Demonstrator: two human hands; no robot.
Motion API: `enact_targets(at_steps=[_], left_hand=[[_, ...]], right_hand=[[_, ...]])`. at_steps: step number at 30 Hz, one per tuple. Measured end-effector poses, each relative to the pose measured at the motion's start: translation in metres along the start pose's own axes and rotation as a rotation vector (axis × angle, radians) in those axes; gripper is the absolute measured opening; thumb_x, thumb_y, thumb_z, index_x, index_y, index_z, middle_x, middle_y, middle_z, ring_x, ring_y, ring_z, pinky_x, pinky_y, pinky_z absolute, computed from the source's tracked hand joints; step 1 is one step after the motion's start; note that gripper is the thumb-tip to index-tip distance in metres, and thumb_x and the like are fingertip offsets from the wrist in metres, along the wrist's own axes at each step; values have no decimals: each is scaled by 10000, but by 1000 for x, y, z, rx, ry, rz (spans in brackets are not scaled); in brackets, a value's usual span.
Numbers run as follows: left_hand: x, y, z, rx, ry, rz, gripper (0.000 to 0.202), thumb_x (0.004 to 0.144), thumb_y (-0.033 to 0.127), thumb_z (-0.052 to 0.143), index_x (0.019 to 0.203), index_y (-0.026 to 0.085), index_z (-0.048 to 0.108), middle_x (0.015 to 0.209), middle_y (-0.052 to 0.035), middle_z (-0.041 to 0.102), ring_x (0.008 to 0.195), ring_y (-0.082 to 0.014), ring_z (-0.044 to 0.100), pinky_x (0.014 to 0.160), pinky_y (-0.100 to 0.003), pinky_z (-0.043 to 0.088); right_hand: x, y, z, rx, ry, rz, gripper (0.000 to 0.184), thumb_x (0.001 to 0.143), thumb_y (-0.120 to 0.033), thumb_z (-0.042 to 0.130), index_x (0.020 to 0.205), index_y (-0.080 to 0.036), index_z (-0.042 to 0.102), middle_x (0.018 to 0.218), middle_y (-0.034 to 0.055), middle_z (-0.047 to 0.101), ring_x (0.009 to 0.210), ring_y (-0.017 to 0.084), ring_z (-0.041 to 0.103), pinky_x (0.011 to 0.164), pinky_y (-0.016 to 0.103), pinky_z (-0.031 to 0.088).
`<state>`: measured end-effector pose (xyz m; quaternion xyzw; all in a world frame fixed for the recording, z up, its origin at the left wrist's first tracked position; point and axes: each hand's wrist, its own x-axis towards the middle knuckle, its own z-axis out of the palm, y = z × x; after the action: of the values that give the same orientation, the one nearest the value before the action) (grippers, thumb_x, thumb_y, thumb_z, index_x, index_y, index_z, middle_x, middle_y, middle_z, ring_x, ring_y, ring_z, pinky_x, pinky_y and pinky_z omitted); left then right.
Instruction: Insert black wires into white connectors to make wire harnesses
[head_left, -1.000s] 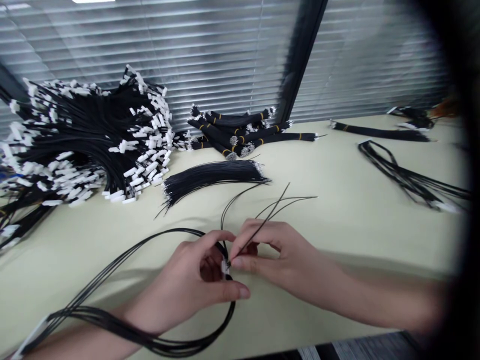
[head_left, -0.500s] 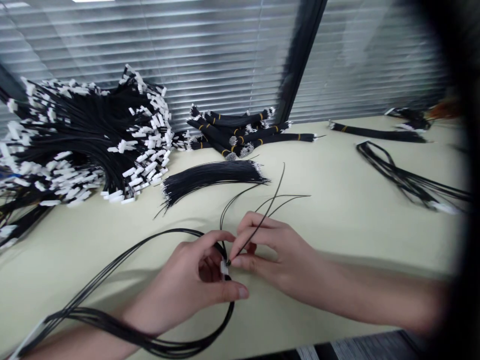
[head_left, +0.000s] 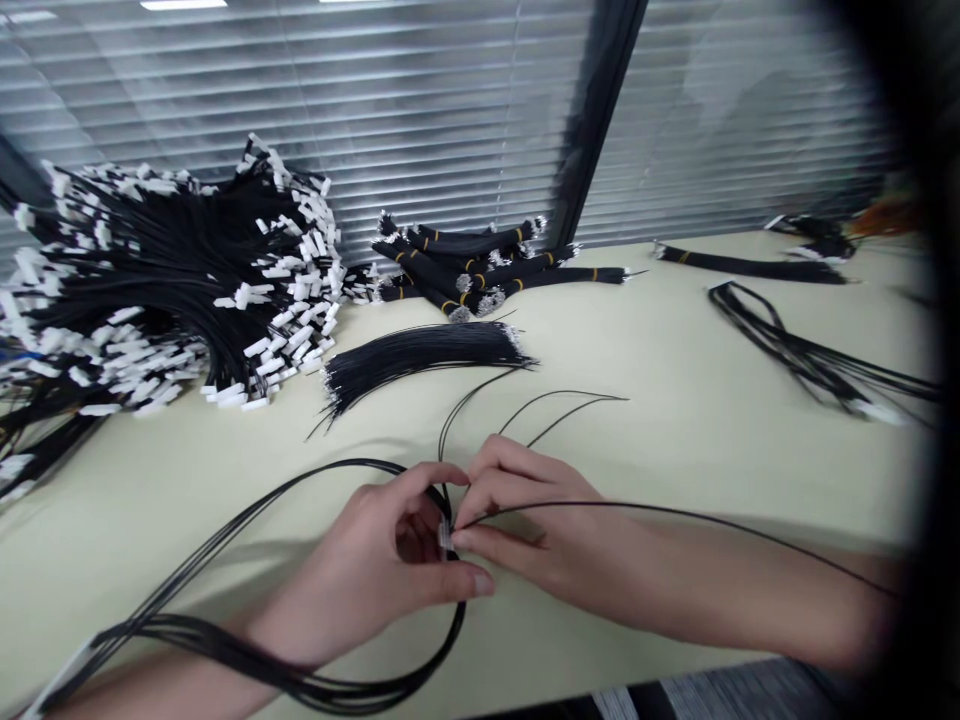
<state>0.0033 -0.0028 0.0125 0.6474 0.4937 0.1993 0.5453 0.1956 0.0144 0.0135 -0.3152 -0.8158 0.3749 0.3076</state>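
My left hand (head_left: 390,550) is closed around a small white connector (head_left: 445,534), whose far side the fingers hide. Black wires run from this connector in a wide loop (head_left: 247,517) across my left forearm. Between thumb and forefinger, my right hand (head_left: 525,500) pinches a thin black wire (head_left: 675,512) right beside the connector. That wire trails right over my right forearm. Whether its tip sits inside the connector I cannot tell. Two more thin wire ends (head_left: 559,398) stick out beyond my right knuckles. A white piece (head_left: 67,670) crosses the looped wires at lower left.
Beyond my hands lies a loose bundle of cut black wires (head_left: 427,352). Tied wire bundles (head_left: 480,265) are stacked by the window blinds. A big heap of black cables with white connectors (head_left: 187,270) fills the left. A cable coil (head_left: 787,345) lies on the right.
The wire in my right hand stood up and to the right; now it lies back over my right forearm. My right fingers have turned slightly, while my left hand keeps its hold on the connector.
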Motion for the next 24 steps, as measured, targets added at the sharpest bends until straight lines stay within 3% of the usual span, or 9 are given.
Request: enact_targets(at_steps=[7, 17, 21, 24], left_hand=[[2, -1, 1, -48, 3, -5, 561, 686, 391, 753, 1161, 248, 491, 827, 1, 638, 711, -157, 574, 641, -276, 474], [2, -2, 1, -72, -6, -16, 521, 690, 353, 752, 1133, 227, 509, 782, 16, 610, 686, -142, 544, 612, -259, 444], [2, 3, 0, -98, 3, -21, 500, 711, 360, 730, 1134, 221, 502, 766, 28, 574, 643, -115, 500, 569, -230, 404], [1, 6, -1, -56, 38, -78, 580, 678, 398, 749, 1167, 242, 481, 725, 50, 530, 617, -108, 481, 563, -230, 399]], right_hand=[[-4, 4, 3, 241, -42, 79, 109, 899, -174, 524, 809, -219, 566, 878, -12, 501, 805, 102, 523, 682, 216, 424], [0, 7, 5, 45, -29, -66, 127, 890, -181, 527, 822, -211, 630, 875, 3, 529, 790, 107, 510, 672, 218, 416], [10, 6, 1, 109, 53, 66, 89, 835, -216, 587, 755, -196, 619, 822, -4, 533, 693, 99, 517, 610, 220, 414], [23, 16, -21, 260, 184, 247, 194, 853, -359, 545, 765, -188, 571, 760, -10, 523, 494, 74, 452, 450, 229, 346]])
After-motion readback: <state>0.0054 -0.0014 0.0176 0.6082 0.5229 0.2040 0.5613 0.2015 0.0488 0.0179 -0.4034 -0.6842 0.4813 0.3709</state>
